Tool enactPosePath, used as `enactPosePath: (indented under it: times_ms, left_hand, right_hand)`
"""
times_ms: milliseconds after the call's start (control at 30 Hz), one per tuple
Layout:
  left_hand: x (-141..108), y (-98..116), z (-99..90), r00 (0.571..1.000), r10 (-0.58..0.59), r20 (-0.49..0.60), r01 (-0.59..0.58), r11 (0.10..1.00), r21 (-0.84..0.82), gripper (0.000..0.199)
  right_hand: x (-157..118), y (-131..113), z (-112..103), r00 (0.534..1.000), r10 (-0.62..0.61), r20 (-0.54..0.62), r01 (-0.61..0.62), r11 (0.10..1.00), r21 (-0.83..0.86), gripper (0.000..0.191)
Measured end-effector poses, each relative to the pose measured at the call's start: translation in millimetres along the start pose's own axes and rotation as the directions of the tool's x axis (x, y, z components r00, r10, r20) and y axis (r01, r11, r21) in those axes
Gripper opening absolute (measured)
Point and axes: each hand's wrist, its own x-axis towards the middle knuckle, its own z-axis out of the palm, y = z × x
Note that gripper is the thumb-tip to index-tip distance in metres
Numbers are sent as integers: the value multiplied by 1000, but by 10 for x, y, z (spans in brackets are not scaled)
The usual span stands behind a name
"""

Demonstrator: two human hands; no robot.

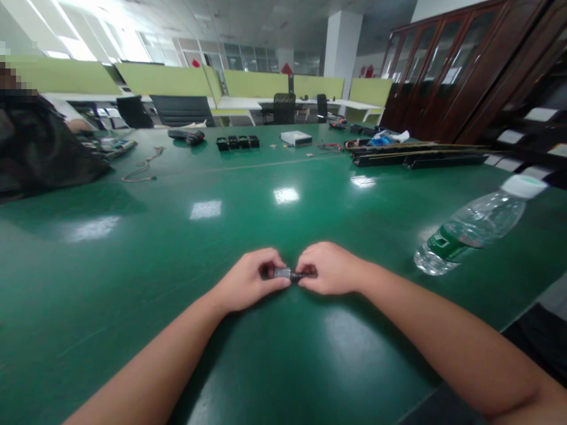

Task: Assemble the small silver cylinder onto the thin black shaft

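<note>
The person's L hand (248,281) pinched a small grey box-shaped, metallic-looking piece (282,273) btwn thumb & fingers; the R hand (332,268) pinched a slim black ribbed piece (296,275) the same way, prob. to hold both ends steady & in line. Both hands sat low over the glossy green tabletop (146,271), prob. for support. Grey piece lay at the L hand's 3 o'clock, black one at the R hand's 9, ends meeting or nearly; couldn't tell if joined. A clear plastic bottle w/ green label & white cap (477,227) stood btwn 2 & 3 o'clock from the R hand, well apart.
</note>
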Motion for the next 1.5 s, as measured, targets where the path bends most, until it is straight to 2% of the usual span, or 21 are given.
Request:
enactPosePath:
  times_ms: [400, 833, 933, 1033, 1100, 1500]
  left_hand:
    - [-10, -30, 17, 1000, 5, 9, -5, 1000, -9, 24]
    - [-11, -46, 22, 1000, -27, 14, 28, 999, -39, 25]
    - [-2, -53, 17, 1000, -16, 10, 17, 999, -50, 26]
    - [5, -59, 15, 1000, -9, 12, 10, 998, -63, 28]
    - [7, -57, 13, 1000, -14, 15, 15, 998, -59, 28]
    - [8, -52, 20, 1000, -24, 12, 25, 998, -57, 27]
  right_hand:
    - [-36, -20, -60, 999, 23, 41, -21, 998, -53, 11]
    - [-104, 3, -222, 985, 101, 137, -103, 995, 6, 11]
    - [-139, 94, -313, 957, 185, 222, -202, 978, 59, 13]
    - [-169, 194, -408, 893, 296, 340, -345, 934, 91, 16]
    - [-174, 222, -443, 873, 322, 366, -382, 918, 103, 18]
    - [-131, 162, -323, 930, 230, 285, -285, 943, 170, 19]
